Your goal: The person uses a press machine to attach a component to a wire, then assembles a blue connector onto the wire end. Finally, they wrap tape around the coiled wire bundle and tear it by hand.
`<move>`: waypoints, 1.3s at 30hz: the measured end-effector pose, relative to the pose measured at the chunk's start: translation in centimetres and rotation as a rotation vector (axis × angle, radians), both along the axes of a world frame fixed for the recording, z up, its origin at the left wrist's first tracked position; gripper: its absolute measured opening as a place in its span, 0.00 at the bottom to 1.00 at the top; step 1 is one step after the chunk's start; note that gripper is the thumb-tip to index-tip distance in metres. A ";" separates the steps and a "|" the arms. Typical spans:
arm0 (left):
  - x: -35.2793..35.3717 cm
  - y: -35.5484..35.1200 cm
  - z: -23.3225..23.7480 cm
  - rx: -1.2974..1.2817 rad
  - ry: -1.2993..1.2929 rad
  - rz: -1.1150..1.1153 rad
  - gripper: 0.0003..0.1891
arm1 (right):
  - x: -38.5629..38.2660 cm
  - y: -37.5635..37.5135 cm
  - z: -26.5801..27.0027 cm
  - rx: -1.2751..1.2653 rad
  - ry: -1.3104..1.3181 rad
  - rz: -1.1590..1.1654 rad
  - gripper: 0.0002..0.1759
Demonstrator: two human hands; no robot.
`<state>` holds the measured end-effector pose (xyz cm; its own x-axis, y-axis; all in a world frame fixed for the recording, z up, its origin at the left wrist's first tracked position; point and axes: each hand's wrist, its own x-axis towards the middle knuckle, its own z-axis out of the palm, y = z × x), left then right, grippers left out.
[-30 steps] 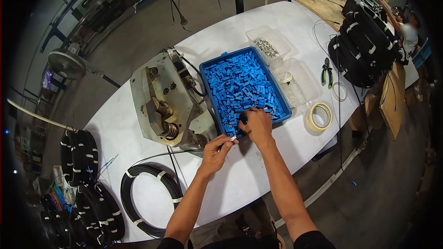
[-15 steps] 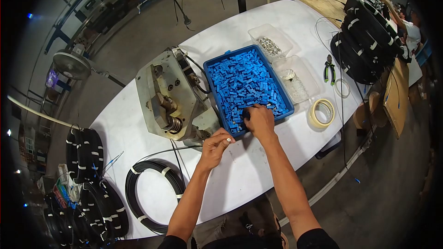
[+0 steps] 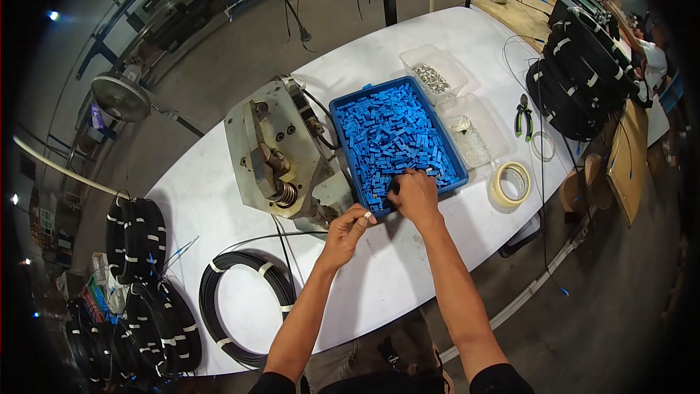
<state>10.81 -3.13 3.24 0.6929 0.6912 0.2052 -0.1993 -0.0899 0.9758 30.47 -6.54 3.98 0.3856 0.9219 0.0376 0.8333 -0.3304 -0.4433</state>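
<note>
A blue tray (image 3: 461, 177) full of small blue plastic pieces (image 3: 390, 131) lies mid-table. My right hand (image 3: 415, 195) reaches into its near part, fingers curled down beside something dark; what they hold is hidden. Just left of the tray's near corner, my left hand (image 3: 348, 232) is pinched on the end of a black cable (image 3: 270, 238), with a small whitish tip at the fingertips. That cable runs left toward a black cable coil (image 3: 211, 306) on the table. Behind my left hand stands a metal press machine (image 3: 273, 149).
Clear bins with metal parts (image 3: 432, 76) and small clear pieces (image 3: 474, 147) sit right of the tray. Further right are a tape roll (image 3: 510, 184), green-handled pliers (image 3: 523, 118) and stacked coils (image 3: 576, 80). More coils (image 3: 138, 241) stand left. A person (image 3: 652, 58) is at far right.
The whole view has shifted slightly, with the table lower in the picture. Both hands keep nearly the same places, my left at the cable end and my right in the tray.
</note>
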 end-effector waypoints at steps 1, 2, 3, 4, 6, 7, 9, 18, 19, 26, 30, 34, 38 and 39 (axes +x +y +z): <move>-0.2 -0.1 -0.3 -0.053 0.048 0.002 0.11 | 0.0 0.0 -0.1 0.001 -0.004 0.003 0.08; -0.4 -0.2 -0.6 -0.107 0.096 0.003 0.10 | 0.0 -0.1 -0.3 0.032 0.019 -0.001 0.08; -0.4 -0.4 -1.0 -0.109 0.092 0.006 0.10 | 0.1 -0.1 -0.6 0.063 0.042 -0.005 0.07; -0.3 -0.6 -1.3 -0.085 0.112 0.004 0.11 | 0.1 0.0 -0.8 0.062 0.038 -0.003 0.07; -0.3 -0.8 -1.2 -0.062 0.129 0.005 0.11 | 0.2 0.2 -1.3 0.064 0.058 -0.020 0.09; -0.2 -0.8 -0.7 -0.094 0.129 0.008 0.11 | 0.4 0.3 -1.6 0.067 0.052 -0.016 0.09; -0.1 -0.6 -0.3 -0.124 0.117 0.018 0.11 | 0.8 -0.1 -1.6 0.189 0.068 0.054 0.09; -0.5 -1.2 -0.9 -0.264 0.088 0.064 0.11 | -0.8 -4.7 2.7 0.400 1.272 0.083 0.11; -0.6 -1.4 -0.8 -0.259 0.078 0.065 0.12 | -1.1 -4.9 2.3 0.436 1.353 0.105 0.12; -0.8 -2.8 0.0 -0.180 0.013 0.114 0.13 | -3.5 -5.7 2.6 0.574 1.542 0.011 0.16; -1.3 -3.1 -0.2 -0.228 0.040 0.110 0.12 | -4.0 -6.3 2.1 0.558 1.510 0.082 0.14; -1.6 -3.4 -0.1 -0.202 0.020 0.130 0.12 | -4.7 -6.4 2.4 0.576 1.442 0.135 0.13; -1.9 -3.3 0.1 -0.172 0.007 0.141 0.12 | -5.3 -6.5 3.1 0.671 1.308 0.178 0.16; -2.0 -3.2 0.1 -0.170 0.005 0.143 0.12 | -5.7 -6.6 3.5 0.671 1.307 0.182 0.16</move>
